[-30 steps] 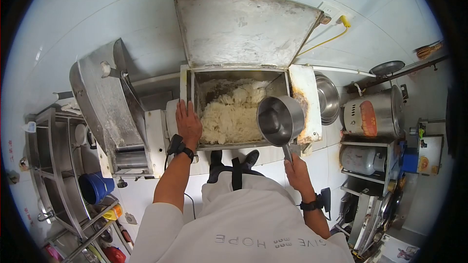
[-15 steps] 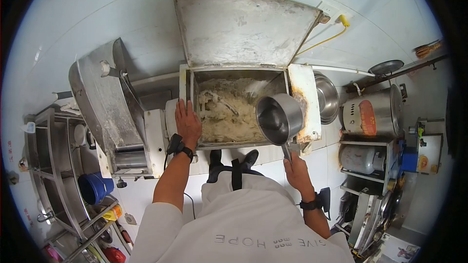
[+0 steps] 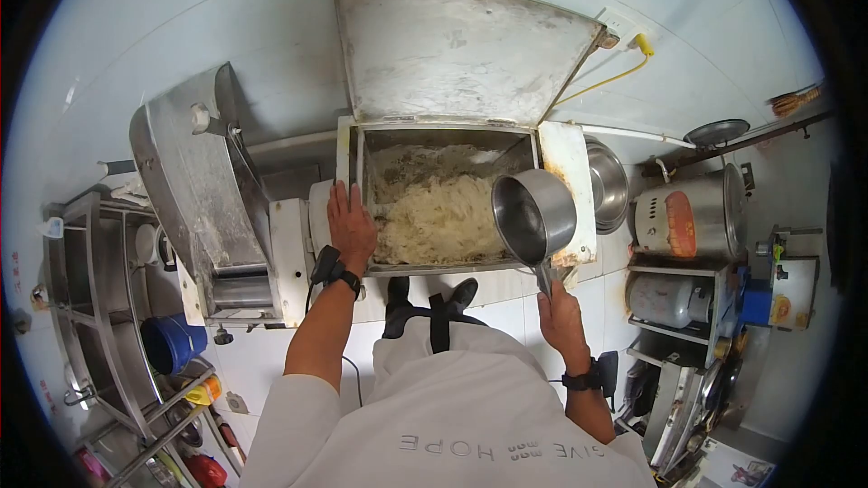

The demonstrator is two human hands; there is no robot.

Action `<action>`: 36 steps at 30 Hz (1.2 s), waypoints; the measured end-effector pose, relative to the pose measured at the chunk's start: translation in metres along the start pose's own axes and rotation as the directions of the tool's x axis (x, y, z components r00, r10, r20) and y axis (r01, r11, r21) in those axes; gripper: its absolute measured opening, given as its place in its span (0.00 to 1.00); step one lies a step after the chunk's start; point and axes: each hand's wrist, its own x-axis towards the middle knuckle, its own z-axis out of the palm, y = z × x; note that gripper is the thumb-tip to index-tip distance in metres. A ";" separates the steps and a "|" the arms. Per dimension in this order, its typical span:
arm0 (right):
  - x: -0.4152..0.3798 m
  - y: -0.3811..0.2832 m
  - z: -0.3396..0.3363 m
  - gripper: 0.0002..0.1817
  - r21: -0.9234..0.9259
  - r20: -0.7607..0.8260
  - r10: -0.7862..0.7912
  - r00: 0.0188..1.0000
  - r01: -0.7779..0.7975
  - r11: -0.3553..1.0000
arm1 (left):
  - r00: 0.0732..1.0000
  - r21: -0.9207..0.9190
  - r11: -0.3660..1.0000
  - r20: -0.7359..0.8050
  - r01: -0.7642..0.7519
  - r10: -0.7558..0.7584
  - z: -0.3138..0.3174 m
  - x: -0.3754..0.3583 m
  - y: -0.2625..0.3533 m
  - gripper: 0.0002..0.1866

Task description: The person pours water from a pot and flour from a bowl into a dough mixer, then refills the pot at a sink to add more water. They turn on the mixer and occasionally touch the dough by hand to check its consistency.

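My left hand [image 3: 352, 228] lies flat with its fingers stretched on the left edge of a metal mixing machine [image 3: 347, 149]. Inside the machine's open trough is a pale, crumbly dough [image 3: 438, 221]. My right hand [image 3: 562, 321] is wrapped round the handle of a metal ladle [image 3: 551, 203], whose deep bowl is tilted over the trough's front right corner. What the bowl holds, if anything, cannot be made out. The machine's lid [image 3: 461, 54] stands raised at the back.
A roller unit with a curved metal chute [image 3: 194, 181] adjoins on the left. Behind the machine's right end is a steel bowl [image 3: 606, 183]. Farther right stand a large pot [image 3: 692, 215] and a gas cylinder [image 3: 665, 298]. A blue bucket [image 3: 174, 342] is at lower left.
The ladle and my right hand have shifted slightly right. The dough has changed shape and now looks looser and more spread out. My left hand stays on the machine's edge.
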 end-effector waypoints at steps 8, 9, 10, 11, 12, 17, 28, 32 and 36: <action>0.002 -0.012 0.004 0.10 -0.075 -0.020 -0.045 0.999 0.043 0.996 | 1.000 0.023 1.000 0.023 0.009 -0.009 0.001 0.000 0.000 0.25; 0.002 -0.013 0.003 0.10 -0.075 -0.021 -0.044 0.999 0.042 0.996 | 1.000 0.018 1.000 0.021 0.016 -0.017 0.001 0.000 0.000 0.25; 0.001 -0.015 0.003 0.10 -0.089 -0.026 -0.044 0.999 0.041 0.995 | 1.000 0.018 1.000 0.021 0.015 -0.016 0.002 0.000 0.000 0.25; 0.000 -0.016 0.002 0.10 -0.102 -0.031 -0.043 0.999 0.040 0.994 | 1.000 0.024 1.000 0.021 0.015 -0.016 0.001 0.001 0.000 0.25; -0.001 -0.017 0.002 0.10 -0.101 -0.032 -0.042 0.999 0.039 0.994 | 1.000 0.030 0.999 0.020 0.015 -0.015 0.002 0.001 0.000 0.25; -0.007 -0.018 0.001 0.09 -0.204 -0.052 -0.048 0.997 0.037 0.978 | 0.999 0.014 1.000 0.030 0.019 -0.020 -0.003 0.002 0.002 0.25; -0.019 -0.024 0.005 0.09 -0.142 -0.086 0.002 0.996 -0.014 0.990 | 1.000 0.018 1.000 0.015 -0.001 0.001 -0.004 0.001 0.004 0.25; -0.021 -0.017 0.010 0.07 0.030 -0.160 0.090 0.983 -0.086 0.996 | 1.000 0.030 1.000 0.022 0.006 -0.006 0.001 0.003 0.001 0.25; -0.022 -0.010 0.006 0.08 0.303 -0.151 0.125 0.980 -0.075 0.950 | 0.999 0.058 0.998 0.046 0.002 -0.005 -0.002 0.003 0.003 0.25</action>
